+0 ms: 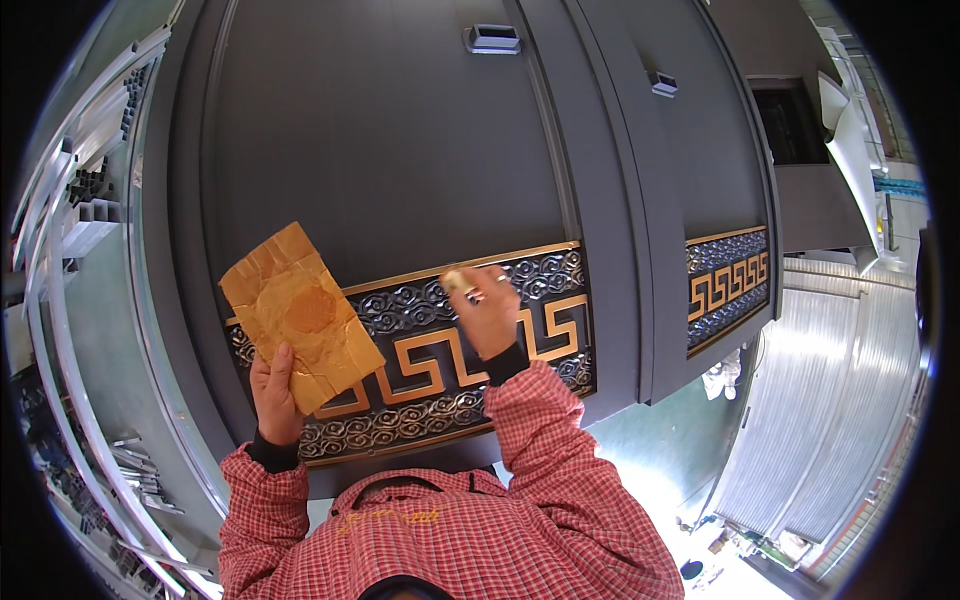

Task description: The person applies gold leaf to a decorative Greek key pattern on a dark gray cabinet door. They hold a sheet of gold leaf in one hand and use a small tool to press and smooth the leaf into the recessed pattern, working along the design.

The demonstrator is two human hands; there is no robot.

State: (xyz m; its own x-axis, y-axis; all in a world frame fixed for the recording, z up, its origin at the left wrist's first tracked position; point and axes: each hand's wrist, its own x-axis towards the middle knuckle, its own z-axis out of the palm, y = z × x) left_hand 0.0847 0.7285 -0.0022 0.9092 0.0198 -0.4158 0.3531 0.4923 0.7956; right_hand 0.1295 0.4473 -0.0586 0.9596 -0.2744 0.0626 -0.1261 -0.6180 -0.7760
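My left hand (275, 392) grips the lower edge of a creased golden-brown sheet (290, 350), paper or card, with a darker round stain in its middle; the thumb lies on top. My right hand (487, 312) is closed, fingers bent together, over the upper part of a decorated band. At its fingertips is a small gold-coloured patch, too blurred to tell whether it is a held thing or a coating. The band (430, 365) has a gold key pattern between rows of dark, silvery scrollwork and sits on a large dark grey door panel (380, 140).
A rectangular metal-rimmed fitting (494, 40) sits on the panel's far part. To the right, a narrower dark panel (700, 150) carries a similar band (728, 285). Metal racks with profiles (90, 225) stand at the left. Pale corrugated sheeting (800, 360) lies at the right.
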